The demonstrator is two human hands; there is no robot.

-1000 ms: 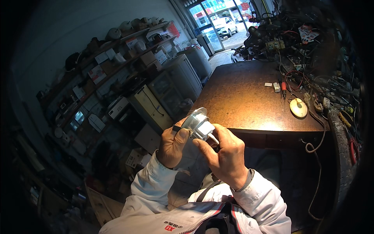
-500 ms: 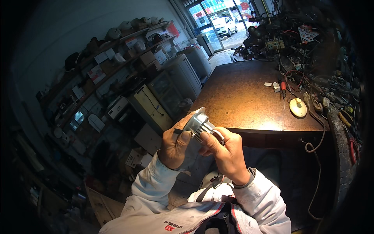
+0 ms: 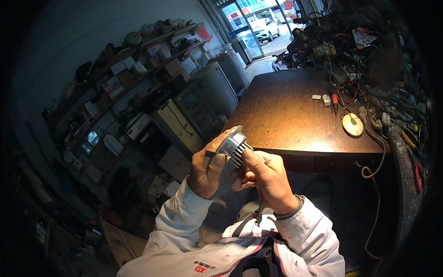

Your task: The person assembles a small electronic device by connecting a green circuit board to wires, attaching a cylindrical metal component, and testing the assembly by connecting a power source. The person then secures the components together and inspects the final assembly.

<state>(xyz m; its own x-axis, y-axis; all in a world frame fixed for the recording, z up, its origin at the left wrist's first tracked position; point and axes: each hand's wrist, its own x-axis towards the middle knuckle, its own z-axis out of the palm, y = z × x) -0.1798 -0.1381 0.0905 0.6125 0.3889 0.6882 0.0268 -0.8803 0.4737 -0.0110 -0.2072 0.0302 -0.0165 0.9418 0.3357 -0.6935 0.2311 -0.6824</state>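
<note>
In front of me I hold a recessed downlight [image 3: 232, 146] with a round pale rim and a finned metal heat sink, tilted so the fins face right. My left hand [image 3: 206, 173] is closed around its rim side, thumb bent against the body. A dark, flat clip-like piece [image 3: 211, 154] sticks out by that thumb. My right hand [image 3: 269, 177] is closed at the finned end, its thumb on the fins and its fingers curled below. A bit of white cable [image 3: 261, 158] shows behind the right thumb; the rest is hidden.
Beyond my hands stands a brown wooden table [image 3: 277, 111]. On its right lie a red-handled screwdriver [image 3: 335, 102], a small white connector block [image 3: 326, 100] and a round cream-coloured cover [image 3: 353, 125]. Tangled wires and parts [image 3: 364, 69] heap up along the right. Cluttered shelves [image 3: 134, 76] line the left wall.
My right thumb has shifted up along the fins, and the right fingers have curled in more. The fins show more openly. Less of the white cable is visible. The left hand keeps its grip.
</note>
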